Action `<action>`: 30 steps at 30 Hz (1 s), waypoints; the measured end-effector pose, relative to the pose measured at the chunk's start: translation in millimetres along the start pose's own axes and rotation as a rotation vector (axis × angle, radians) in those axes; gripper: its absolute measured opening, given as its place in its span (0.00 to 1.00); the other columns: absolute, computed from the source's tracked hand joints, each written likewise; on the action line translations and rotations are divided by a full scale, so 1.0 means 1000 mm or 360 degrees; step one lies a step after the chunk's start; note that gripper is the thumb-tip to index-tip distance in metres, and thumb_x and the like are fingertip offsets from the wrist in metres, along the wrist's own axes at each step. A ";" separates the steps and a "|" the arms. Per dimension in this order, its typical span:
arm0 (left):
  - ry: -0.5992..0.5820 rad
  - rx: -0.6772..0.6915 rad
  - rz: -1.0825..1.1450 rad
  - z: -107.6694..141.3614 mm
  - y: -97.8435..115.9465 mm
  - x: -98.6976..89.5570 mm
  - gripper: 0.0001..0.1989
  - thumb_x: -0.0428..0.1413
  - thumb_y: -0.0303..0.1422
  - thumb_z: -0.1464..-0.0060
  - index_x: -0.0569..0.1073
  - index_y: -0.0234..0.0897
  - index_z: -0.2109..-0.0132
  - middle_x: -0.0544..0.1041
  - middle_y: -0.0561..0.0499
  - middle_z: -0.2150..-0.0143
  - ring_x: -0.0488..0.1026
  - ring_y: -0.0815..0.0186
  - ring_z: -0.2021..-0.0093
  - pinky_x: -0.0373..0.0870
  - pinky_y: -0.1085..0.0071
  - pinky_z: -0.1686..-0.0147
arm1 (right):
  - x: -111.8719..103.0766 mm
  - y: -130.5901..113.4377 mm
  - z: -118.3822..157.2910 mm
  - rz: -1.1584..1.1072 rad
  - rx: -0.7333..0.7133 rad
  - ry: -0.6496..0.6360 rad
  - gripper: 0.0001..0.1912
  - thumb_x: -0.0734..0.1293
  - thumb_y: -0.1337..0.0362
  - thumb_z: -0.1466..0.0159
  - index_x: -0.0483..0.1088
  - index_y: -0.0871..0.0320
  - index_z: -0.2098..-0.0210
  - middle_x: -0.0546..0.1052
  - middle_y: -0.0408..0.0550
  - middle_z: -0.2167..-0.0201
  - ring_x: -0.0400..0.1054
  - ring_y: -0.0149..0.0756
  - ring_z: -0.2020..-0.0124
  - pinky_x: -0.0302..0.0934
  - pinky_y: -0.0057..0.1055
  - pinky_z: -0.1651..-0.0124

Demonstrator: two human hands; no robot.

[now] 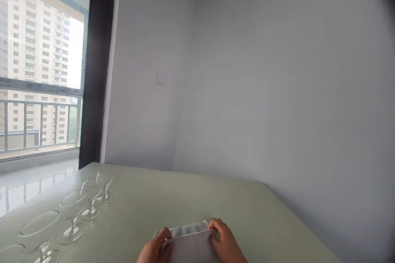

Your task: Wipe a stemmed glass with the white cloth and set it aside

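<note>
A pale grey cloth is stretched between my two hands at the bottom middle of the head view, above the table. My left hand pinches its left upper corner between thumb and fingers. On the other side, my right hand grips the right upper corner the same way. Behind the front edge a lighter strip of the cloth shows, as if folded or doubled. Its lower part runs out of the picture.
Several clear stemmed glasses stand upright in a row along the left of the pale green table, among them a near glass and a far glass. Grey walls with a light switch rise behind; a window is at left.
</note>
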State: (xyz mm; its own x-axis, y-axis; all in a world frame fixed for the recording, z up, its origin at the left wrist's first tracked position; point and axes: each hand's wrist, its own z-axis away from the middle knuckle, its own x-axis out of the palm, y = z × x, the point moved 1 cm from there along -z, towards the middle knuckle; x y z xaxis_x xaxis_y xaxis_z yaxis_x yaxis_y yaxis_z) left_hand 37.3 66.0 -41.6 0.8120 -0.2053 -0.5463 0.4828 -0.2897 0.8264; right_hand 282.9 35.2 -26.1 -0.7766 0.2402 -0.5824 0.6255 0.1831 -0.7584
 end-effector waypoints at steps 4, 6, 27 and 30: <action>-0.0045 -0.0220 0.0351 -0.002 -0.002 0.002 0.12 0.47 0.47 0.52 0.58 0.44 0.69 0.56 0.61 0.83 0.56 0.70 0.80 0.50 0.74 0.77 | -0.009 0.005 -0.004 -0.0268 0.0158 0.0025 0.03 0.59 0.65 0.47 0.62 0.56 0.77 0.66 0.38 0.80 0.60 0.32 0.75 0.52 0.27 0.71; -0.0074 -0.0218 0.0418 -0.003 -0.003 0.003 0.13 0.49 0.45 0.54 0.60 0.44 0.66 0.59 0.61 0.81 0.58 0.69 0.79 0.52 0.75 0.77 | -0.007 0.010 -0.006 -0.0344 0.0186 0.0048 0.06 0.60 0.61 0.45 0.63 0.57 0.76 0.66 0.39 0.79 0.60 0.31 0.74 0.52 0.27 0.70; 0.0295 -0.0373 -0.0242 -0.012 -0.036 -0.001 0.22 0.39 0.24 0.46 0.54 0.35 0.44 0.73 0.43 0.49 0.72 0.63 0.53 0.63 0.73 0.56 | 0.029 0.040 -0.011 -0.0030 0.0289 0.0291 0.26 0.58 0.56 0.42 0.64 0.65 0.49 0.70 0.46 0.76 0.66 0.41 0.73 0.60 0.37 0.65; 0.0326 -0.0315 -0.0371 -0.006 -0.028 -0.009 0.26 0.39 0.23 0.47 0.52 0.31 0.40 0.67 0.38 0.44 0.71 0.62 0.50 0.64 0.70 0.55 | 0.026 0.038 -0.009 0.0021 0.0283 0.0306 0.26 0.54 0.56 0.39 0.63 0.68 0.48 0.75 0.57 0.64 0.70 0.44 0.66 0.62 0.39 0.59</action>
State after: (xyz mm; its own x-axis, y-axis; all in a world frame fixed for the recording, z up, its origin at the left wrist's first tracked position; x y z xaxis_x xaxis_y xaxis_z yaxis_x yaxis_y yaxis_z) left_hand 18.2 81.5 -59.1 0.7118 0.0421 -0.7012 0.7005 -0.1159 0.7042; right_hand 287.4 57.4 -67.0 -0.7292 0.4212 -0.5394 0.5993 0.0125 -0.8004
